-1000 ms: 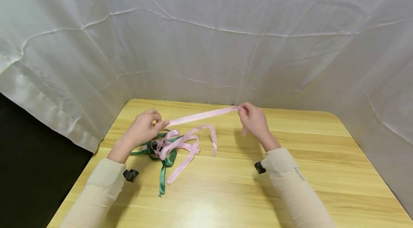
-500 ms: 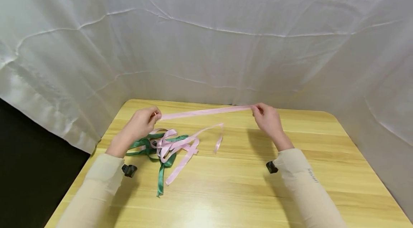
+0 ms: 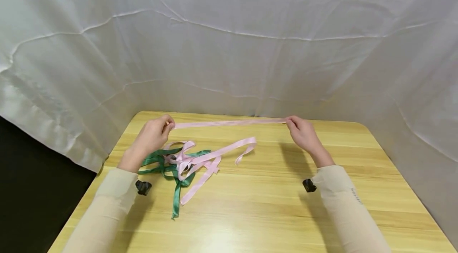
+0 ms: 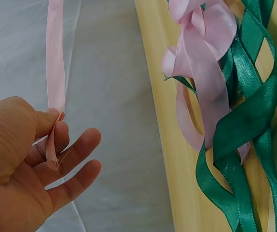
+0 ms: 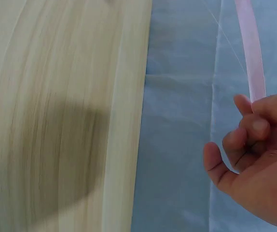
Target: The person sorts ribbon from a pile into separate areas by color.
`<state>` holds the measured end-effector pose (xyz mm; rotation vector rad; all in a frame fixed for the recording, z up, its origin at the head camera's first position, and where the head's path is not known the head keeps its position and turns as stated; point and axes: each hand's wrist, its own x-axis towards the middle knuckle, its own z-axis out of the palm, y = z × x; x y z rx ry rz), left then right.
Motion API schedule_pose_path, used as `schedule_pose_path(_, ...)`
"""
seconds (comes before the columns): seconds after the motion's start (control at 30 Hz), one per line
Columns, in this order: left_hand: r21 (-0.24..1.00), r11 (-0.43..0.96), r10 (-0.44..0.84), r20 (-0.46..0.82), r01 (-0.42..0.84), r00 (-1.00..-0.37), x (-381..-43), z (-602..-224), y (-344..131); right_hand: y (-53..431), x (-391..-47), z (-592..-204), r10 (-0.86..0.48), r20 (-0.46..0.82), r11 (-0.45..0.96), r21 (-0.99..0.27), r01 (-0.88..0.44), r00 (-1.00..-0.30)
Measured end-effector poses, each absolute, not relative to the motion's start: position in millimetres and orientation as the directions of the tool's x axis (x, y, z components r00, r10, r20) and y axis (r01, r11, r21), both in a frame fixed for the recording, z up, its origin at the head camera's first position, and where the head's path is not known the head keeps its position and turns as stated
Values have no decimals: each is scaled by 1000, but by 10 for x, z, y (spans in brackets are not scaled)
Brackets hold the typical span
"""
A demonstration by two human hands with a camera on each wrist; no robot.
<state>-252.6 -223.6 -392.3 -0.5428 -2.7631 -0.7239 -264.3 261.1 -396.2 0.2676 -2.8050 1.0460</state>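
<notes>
A pink satin ribbon (image 3: 229, 123) stretches nearly level between both hands above the far part of the table. My left hand (image 3: 154, 133) pinches one end between thumb and index finger; in the left wrist view a short frayed tail (image 4: 54, 157) of it hangs past the pinch. At the other end my right hand (image 3: 303, 133) pinches the ribbon (image 5: 252, 58) between thumb and index finger, its other fingers loosely curled. A thin loose thread runs beside the ribbon in the right wrist view. Below the left hand lies a tangle of other pink ribbons (image 3: 225, 150) and green ribbons (image 3: 176, 199).
The wooden table (image 3: 272, 213) has a rounded far edge. Behind it and along the sides hangs a pale grey cloth (image 3: 250, 46). A dark area (image 3: 32, 189) lies off the table's left side. Small black devices (image 3: 144, 187) sit at both wrists.
My right hand has moved to the right and the left hand slightly left, drawing the held ribbon out longer and straighter. The loose pink ribbon's right end on the table has shifted right.
</notes>
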Motion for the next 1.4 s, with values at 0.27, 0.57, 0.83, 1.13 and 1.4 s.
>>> schedule_pose_path(0.27,422,814,283,314,400,-906,-2538,-3939,-2236,2616,-2605,-3914,-88,80,752,-648,-119,-993)
schedule_pose_path(0.57,425,821,277,286,381,-917,-2566,-3925,-2184,2684,-2601,-3915,-56,99,723,-682,-109,-994)
schedule_pose_path(0.83,433,825,287,232,363,-929,-2728,-3943,-2010,2832,-2629,-3985,17,147,687,-720,-95,-989)
schedule_pose_path(1.13,418,841,271,222,342,-937,-2995,-4079,-1775,2985,-2720,-4140,132,123,682,-732,0,-984)
schedule_pose_path(1.4,428,863,212,175,268,-961,-3137,-4203,-1656,3029,-2790,-4277,188,71,680,-729,78,-980)
